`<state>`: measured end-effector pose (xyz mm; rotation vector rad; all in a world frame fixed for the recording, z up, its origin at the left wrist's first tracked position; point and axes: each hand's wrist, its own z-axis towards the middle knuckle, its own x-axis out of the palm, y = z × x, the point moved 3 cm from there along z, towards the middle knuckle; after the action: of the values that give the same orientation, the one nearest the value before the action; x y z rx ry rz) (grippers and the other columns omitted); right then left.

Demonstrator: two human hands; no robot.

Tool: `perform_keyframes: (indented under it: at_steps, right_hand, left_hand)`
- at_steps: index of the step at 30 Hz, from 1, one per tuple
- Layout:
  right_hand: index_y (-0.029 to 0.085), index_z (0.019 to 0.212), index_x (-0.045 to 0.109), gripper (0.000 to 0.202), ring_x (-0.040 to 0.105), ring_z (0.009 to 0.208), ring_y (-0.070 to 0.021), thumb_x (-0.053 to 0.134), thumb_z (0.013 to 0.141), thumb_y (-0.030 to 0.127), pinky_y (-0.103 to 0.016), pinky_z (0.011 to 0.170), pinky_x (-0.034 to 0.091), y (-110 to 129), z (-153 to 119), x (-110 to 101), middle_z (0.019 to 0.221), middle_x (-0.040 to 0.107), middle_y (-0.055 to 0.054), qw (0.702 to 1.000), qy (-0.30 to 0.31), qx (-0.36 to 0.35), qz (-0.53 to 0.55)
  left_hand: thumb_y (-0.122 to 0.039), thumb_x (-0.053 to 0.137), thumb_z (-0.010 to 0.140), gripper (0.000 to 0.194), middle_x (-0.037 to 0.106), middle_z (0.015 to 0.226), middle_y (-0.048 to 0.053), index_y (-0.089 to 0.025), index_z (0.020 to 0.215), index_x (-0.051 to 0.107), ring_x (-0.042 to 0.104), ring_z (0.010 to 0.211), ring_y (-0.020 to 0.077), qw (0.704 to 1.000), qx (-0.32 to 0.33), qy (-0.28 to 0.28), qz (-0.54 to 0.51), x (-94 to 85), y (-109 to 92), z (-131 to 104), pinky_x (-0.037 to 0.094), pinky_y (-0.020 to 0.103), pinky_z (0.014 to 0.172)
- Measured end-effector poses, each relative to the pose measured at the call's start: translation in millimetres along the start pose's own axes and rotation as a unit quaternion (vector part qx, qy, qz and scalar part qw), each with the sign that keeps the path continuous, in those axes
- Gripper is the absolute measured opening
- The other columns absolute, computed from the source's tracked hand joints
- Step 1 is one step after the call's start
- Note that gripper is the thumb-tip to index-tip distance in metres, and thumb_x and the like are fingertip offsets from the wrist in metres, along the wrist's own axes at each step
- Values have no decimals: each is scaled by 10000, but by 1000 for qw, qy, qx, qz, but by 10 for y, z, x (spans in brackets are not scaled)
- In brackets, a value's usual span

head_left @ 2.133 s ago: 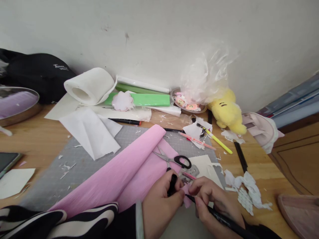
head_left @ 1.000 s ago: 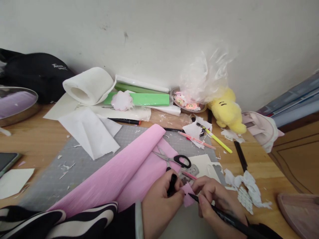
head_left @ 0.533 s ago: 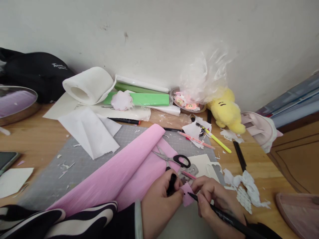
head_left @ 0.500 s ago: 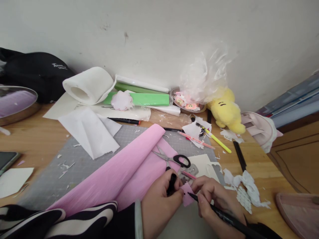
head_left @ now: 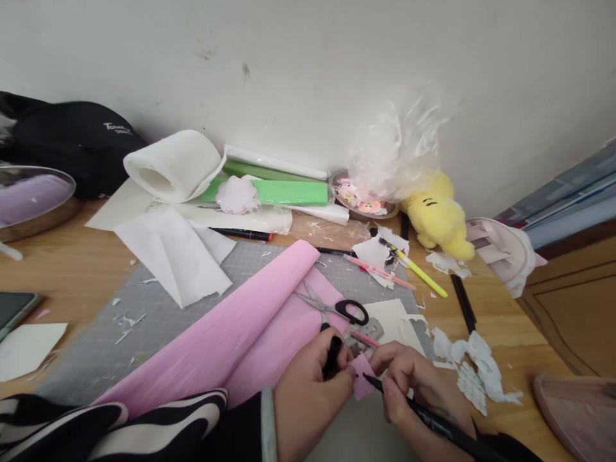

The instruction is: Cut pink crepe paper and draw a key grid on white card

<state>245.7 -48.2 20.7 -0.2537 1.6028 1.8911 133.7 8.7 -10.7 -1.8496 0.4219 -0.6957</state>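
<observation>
My left hand (head_left: 312, 385) is closed, pinching a small pink paper piece (head_left: 364, 384) between thumb and fingers, with a black marker cap (head_left: 332, 356) tucked in its curled fingers. My right hand (head_left: 418, 385) grips a black marker (head_left: 433, 420), its tip at the pink piece, where a small dark dot shows. Just beyond my left hand, scissors (head_left: 332, 308) with black handles lie spread on a roll of pink crepe paper (head_left: 231, 321). A grey metal piece (head_left: 370, 330) and a pink stick (head_left: 364, 338) lie between and behind my hands.
A grey cutting mat (head_left: 110, 346) with paper scraps covers the table's middle. At the back are a tissue roll (head_left: 185, 163), a green paper pack (head_left: 289, 192), a bowl (head_left: 392, 210) and a yellow plush toy (head_left: 437, 215). Crumpled white paper (head_left: 481, 359) lies right; a phone (head_left: 17, 311) sits left.
The dark dot on the pink piece shows more clearly beside the marker tip. Both hands keep nearly the same place, and the view has shifted very slightly.
</observation>
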Motion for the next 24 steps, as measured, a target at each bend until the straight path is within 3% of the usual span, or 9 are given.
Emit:
perform_keyframes:
  at_steps: [3, 8, 15, 21, 24]
  right_hand:
    - [203, 569, 303, 203, 549, 609, -118, 410, 726, 132, -213, 535, 411, 4, -2, -2, 648, 560, -8, 1000, -4, -11, 0]
    - [205, 600, 327, 194, 439, 418, -59, 404, 753, 113, -164, 349, 309, -16, -14, -9, 689, 557, -12, 1000, 17, 12, 19]
    - [199, 595, 343, 213, 572, 632, -112, 417, 713, 39, -194, 543, 433, 34, 46, -77, 694, 586, -7, 995, 73, -53, -35]
    - [204, 579, 335, 203, 563, 593, -120, 411, 731, 94, -183, 446, 386, 18, 15, -29, 655, 567, -21, 1000, 6, -21, -6]
    - [202, 591, 326, 201, 559, 607, -109, 405, 730, 80, -171, 450, 372, 7, 11, -35, 672, 565, -8, 999, 23, -26, -14]
  left_hand:
    - [-289, 477, 678, 197, 339, 595, -49, -218, 614, 304, 312, 576, 120, 1000, -2, -8, 0, 1, -3, -7, 268, 261, 538]
    - [-300, 473, 677, 200, 339, 594, -48, -220, 609, 302, 308, 577, 123, 1000, 3, -12, 11, 1, -21, -12, 269, 265, 542]
    - [-308, 472, 680, 203, 331, 590, -49, -220, 611, 303, 300, 575, 123, 1000, 2, -9, 20, -3, -39, -7, 265, 266, 540]
    - [-315, 475, 675, 207, 339, 592, -47, -220, 608, 304, 307, 580, 125, 1000, 0, -13, 24, -3, -14, -1, 270, 266, 543]
    - [-320, 476, 685, 209, 338, 590, -49, -219, 613, 307, 312, 575, 125, 1000, 3, -10, 19, -5, -2, 0, 265, 265, 535]
